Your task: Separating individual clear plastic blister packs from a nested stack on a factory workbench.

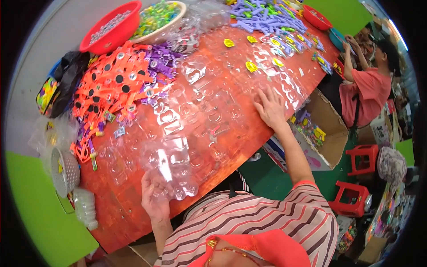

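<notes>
My left hand (pixel 155 196), low at the table's near edge, is closed on the side of a stack of clear plastic blister shells (pixel 171 167). Farther right, my right hand (pixel 270 109) rests with its fingers spread at the edge of more clear blister shells (pixel 218 111) laid out across the red table. Beyond it, several yellow round pieces (pixel 251 66) sit in or on the shells. Left of the shells is a heap of orange straps with black discs (pixel 113 78), next to purple straps (pixel 162 62).
At the back stand a red basin (pixel 111 33) and a cream bowl of green and yellow pieces (pixel 160 20). Purple plastic parts (pixel 267 15) are piled far right. A cardboard box (pixel 329 129) stands beside the table, near red stools (pixel 351 198). Another person (pixel 367 89) works at right.
</notes>
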Available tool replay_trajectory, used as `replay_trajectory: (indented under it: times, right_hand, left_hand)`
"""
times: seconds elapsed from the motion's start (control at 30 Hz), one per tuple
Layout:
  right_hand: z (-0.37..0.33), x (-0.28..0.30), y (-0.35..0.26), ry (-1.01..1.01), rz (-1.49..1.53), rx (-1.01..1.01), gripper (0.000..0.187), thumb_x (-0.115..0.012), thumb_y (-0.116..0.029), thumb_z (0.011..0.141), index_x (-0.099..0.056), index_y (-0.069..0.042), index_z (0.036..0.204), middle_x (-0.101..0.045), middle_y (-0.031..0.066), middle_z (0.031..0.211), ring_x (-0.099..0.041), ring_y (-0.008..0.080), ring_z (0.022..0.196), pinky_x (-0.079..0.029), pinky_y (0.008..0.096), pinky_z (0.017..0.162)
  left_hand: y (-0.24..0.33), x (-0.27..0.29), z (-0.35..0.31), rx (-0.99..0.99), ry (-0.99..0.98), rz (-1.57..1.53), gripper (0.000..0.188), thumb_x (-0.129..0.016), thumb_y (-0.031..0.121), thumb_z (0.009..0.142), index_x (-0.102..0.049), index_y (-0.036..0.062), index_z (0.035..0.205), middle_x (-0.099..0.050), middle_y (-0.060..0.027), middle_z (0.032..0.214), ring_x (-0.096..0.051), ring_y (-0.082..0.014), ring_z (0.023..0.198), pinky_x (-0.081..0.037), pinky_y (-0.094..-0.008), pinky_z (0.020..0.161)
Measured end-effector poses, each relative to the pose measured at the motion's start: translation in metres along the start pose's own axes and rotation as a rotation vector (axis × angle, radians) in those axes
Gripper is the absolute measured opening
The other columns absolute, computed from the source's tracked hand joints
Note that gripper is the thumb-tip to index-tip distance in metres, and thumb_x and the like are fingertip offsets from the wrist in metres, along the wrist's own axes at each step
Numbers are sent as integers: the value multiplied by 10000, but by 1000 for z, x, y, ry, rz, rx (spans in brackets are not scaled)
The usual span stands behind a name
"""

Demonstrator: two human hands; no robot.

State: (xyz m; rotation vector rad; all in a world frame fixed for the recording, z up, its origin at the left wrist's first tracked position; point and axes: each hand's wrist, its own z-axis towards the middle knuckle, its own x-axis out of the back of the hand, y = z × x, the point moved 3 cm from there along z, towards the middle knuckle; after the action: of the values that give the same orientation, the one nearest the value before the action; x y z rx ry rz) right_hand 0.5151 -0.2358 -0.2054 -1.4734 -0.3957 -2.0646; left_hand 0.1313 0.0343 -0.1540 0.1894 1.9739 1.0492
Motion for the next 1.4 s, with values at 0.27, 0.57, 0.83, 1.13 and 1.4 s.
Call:
replay_trajectory:
  times: [0.27,0.57,0.83,1.13,1.4]
  right_hand:
    - [50,13,-64,127,108,148,562,-556,-411,902,-432,-154,1386,-329,171,1484,-345,352,1338,-277,550,1052]
    - [154,-75,-166,-241,176,285,447,-469,-407,922,-516,-124,1265,-381,155,1438,-410,342,1291,-334,580,1013]
    - [144,-32,-139,41,281,286,397,-535,-383,899,-568,-155,1222,-441,165,1392,-459,346,1229,-378,575,961]
    - [-9,13,-145,-66,147,385,468,-588,-340,880,-536,-81,1266,-435,170,1398,-408,329,1295,-352,486,1013]
    - [21,-11,-96,-110,205,505,382,-577,-169,826,-545,-89,1198,-424,146,1411,-369,318,1336,-346,468,1028]
  left_hand:
    - [-12,-13,-7,-29,-14,-51,535,-489,193,875,-342,24,1361,-623,-132,957,-613,-236,761,-480,-340,632]
    - [-14,-5,-37,-94,91,-86,545,-493,190,867,-351,5,1359,-625,-107,971,-618,-217,807,-505,-346,721]
    - [-7,19,-37,-138,113,-61,561,-471,170,881,-329,-11,1392,-622,-107,1030,-606,-188,955,-486,-327,847]
    - [-21,1,-17,4,-25,-82,536,-506,184,884,-357,7,1367,-620,-100,978,-607,-186,864,-487,-327,773]
    - [-23,-11,-27,-5,-24,-95,519,-505,192,886,-363,17,1353,-619,-107,952,-617,-216,797,-494,-350,731]
